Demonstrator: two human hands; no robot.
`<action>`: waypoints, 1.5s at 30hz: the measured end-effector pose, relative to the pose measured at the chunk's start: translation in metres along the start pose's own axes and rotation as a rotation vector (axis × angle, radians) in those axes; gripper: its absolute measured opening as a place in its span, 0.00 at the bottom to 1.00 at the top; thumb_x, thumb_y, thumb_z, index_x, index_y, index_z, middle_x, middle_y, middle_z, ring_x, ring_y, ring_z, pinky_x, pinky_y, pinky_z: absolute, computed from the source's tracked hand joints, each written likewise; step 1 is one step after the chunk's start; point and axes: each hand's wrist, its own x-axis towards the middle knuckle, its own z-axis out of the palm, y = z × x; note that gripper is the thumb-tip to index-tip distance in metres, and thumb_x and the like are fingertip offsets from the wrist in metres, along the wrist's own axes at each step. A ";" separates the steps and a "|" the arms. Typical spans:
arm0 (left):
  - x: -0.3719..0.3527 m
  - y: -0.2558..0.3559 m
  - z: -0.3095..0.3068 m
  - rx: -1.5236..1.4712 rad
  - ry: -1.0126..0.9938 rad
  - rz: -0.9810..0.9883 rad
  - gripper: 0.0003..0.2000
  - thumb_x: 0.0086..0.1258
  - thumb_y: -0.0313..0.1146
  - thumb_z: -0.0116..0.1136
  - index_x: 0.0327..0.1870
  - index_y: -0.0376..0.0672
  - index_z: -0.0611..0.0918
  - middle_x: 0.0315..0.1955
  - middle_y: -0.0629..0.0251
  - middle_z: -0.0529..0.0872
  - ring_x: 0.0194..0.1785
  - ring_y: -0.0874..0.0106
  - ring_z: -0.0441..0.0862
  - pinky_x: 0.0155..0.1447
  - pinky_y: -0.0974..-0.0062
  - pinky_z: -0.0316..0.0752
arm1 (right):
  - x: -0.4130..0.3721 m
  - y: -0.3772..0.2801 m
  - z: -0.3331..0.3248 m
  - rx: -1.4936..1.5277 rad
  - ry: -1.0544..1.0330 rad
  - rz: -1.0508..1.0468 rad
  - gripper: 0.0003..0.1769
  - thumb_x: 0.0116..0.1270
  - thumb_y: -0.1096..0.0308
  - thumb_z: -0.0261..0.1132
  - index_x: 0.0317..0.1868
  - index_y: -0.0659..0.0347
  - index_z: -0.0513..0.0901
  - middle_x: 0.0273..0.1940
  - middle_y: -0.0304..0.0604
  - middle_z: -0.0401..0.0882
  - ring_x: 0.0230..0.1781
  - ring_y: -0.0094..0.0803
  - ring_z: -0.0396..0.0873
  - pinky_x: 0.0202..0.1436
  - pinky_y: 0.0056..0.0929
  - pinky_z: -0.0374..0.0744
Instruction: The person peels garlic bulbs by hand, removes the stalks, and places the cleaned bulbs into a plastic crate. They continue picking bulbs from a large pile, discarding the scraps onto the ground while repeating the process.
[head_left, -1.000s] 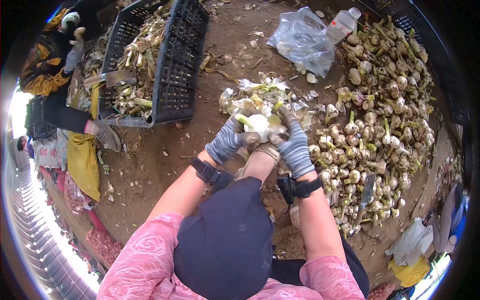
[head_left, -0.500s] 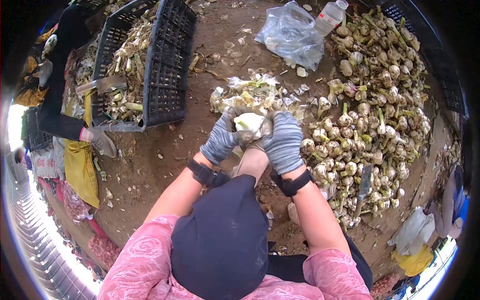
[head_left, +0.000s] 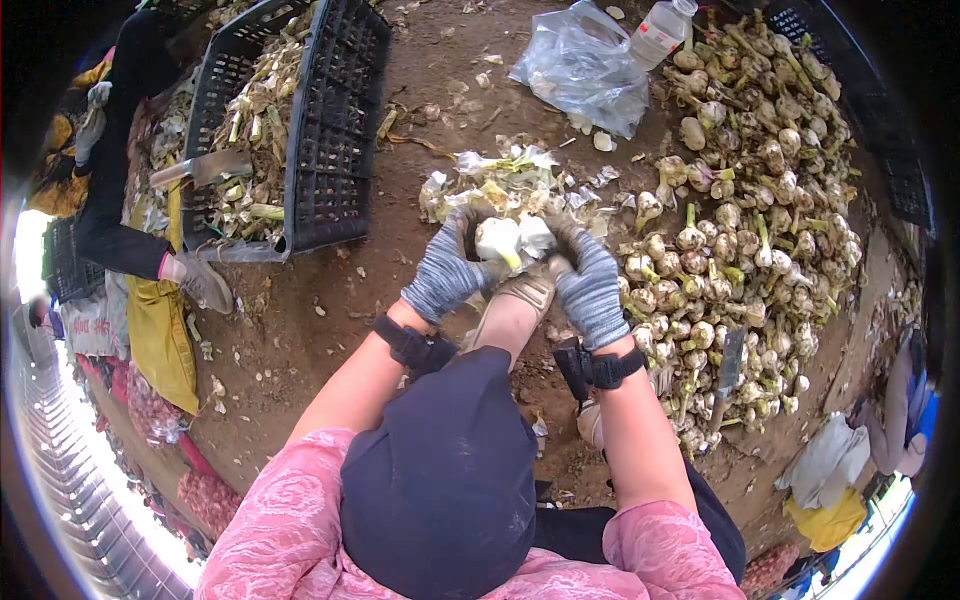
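Observation:
A white garlic bulb [head_left: 497, 240] sits in my left hand [head_left: 450, 265], its grey-gloved fingers curled around the bulb's left side. My right hand [head_left: 590, 285], in a matching glove, pinches a pale flap of garlic skin [head_left: 537, 234] at the bulb's right side. The bulb's greenish stem end points down toward my shoe [head_left: 530, 290]. Just beyond both hands lies a heap of peeled garlic skins [head_left: 500, 180] on the soil.
A large pile of garlic bulbs [head_left: 760, 240] covers the right side, with a cleaver [head_left: 732, 362] lying on it. At left stands a black crate [head_left: 335, 130] of garlic stalks, another cleaver [head_left: 215, 167] across it. A plastic bag [head_left: 585, 75] and bottle [head_left: 663, 35] lie ahead. Another person's leg [head_left: 120, 200] is far left.
My right hand has moved right and slightly down, drawing a piece of skin away from the bulb. My left hand has turned a little, and more of the bulb shows.

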 end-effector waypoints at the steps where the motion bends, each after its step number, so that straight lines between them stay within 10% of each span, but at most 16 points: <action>1: 0.000 0.000 0.000 0.035 -0.004 0.007 0.31 0.44 0.27 0.68 0.52 0.40 0.67 0.44 0.65 0.73 0.49 0.74 0.70 0.55 0.75 0.67 | -0.004 -0.003 0.002 0.001 -0.003 0.000 0.23 0.52 0.77 0.62 0.51 0.66 0.72 0.45 0.49 0.77 0.48 0.32 0.75 0.53 0.27 0.71; 45: -0.009 0.016 -0.002 -0.046 0.017 -0.101 0.12 0.54 0.26 0.63 0.40 0.36 0.81 0.34 0.66 0.83 0.37 0.80 0.77 0.44 0.81 0.73 | -0.013 0.011 0.010 0.635 -0.093 0.424 0.18 0.54 0.70 0.66 0.45 0.66 0.75 0.38 0.41 0.78 0.35 0.23 0.75 0.39 0.21 0.75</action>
